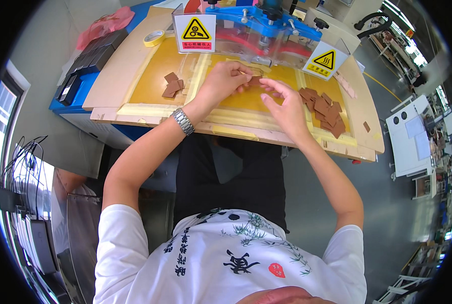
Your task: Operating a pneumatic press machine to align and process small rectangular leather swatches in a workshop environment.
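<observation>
In front of me, over the middle of the yellow-brown work surface, is a small flat brown piece (pixel 255 80). My left hand (pixel 225 82), a metal watch on its wrist, pinches the left side of it between thumb and fingertips. Reaching in from the other side, my right hand (pixel 286 101) has its fingers apart and its thumb stretched away; its fingertips are at the piece's right edge, and whether they touch cannot be made out. A larger loose heap of similar brown pieces (pixel 327 111) lies to the right. On the left is a smaller pile (pixel 172 86).
A blue-framed press (pixel 266 23) with red parts and a clear guard stands just beyond my hands. Two warning signs (pixel 195 33) flank it. A tape roll (pixel 154 38) lies at far left, near black boxes (pixel 96 53). One stray brown piece (pixel 366 126) is near the right edge.
</observation>
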Available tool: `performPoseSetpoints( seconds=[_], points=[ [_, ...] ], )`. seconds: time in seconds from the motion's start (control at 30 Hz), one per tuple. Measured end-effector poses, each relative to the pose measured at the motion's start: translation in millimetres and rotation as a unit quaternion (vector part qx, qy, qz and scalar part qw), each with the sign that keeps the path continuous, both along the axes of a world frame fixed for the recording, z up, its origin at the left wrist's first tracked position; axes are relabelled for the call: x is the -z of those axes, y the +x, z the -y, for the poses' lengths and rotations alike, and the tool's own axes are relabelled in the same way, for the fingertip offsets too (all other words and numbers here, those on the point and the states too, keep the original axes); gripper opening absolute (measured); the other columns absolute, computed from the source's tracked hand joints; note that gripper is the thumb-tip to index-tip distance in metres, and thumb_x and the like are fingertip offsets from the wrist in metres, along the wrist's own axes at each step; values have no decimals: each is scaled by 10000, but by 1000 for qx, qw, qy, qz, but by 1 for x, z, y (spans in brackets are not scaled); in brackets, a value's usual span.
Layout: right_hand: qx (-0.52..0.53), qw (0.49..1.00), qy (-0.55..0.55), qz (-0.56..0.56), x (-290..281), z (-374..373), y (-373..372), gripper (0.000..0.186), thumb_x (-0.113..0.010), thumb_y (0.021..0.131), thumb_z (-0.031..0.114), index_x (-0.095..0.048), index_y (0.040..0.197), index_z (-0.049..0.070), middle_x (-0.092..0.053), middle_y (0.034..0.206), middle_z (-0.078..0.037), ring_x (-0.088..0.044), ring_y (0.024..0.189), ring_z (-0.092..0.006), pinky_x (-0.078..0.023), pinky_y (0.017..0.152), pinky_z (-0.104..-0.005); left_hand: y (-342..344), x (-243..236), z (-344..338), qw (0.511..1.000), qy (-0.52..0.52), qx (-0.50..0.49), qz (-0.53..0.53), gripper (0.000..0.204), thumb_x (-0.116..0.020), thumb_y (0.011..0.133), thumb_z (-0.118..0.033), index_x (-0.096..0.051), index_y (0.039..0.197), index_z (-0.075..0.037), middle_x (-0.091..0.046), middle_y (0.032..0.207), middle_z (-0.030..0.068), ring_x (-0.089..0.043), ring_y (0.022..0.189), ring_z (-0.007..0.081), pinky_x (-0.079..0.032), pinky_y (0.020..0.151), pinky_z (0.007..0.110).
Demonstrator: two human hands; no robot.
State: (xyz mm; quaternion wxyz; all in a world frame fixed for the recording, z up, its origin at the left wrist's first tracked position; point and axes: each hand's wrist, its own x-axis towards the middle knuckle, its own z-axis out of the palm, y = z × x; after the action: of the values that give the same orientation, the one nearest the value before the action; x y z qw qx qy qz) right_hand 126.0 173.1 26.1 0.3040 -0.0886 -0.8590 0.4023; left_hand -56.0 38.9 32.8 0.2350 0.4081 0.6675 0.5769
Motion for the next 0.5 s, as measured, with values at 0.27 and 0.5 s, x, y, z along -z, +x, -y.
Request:
performPoseSetpoints(
  seconds=[0.27, 0.5],
  points=[
    [76, 992, 104, 15, 30, -40, -47, 431, -798, 910, 153, -748, 1317, 20, -755, 1252, -164, -686, 1205, -364, -519, 1073, -465, -16, 16, 21, 907, -5, -77, -413, 196, -748, 967, -86, -760, 1137, 10, -763, 1146, 194, -712, 1077, 373, -572, 952, 455],
    [97, 975, 198, 20, 34, -35, -57, 439, -799, 893, 191, -750, 1301, 37, -729, 1239, -165, -646, 1176, -391, -485, 1080, -504, -27, 26, 11, 842, 55, -38, -535, 271, -743, 957, -88, -735, 1204, 25, -738, 1279, 186, -663, 1232, 391, -530, 1073, 513]
  ],
)
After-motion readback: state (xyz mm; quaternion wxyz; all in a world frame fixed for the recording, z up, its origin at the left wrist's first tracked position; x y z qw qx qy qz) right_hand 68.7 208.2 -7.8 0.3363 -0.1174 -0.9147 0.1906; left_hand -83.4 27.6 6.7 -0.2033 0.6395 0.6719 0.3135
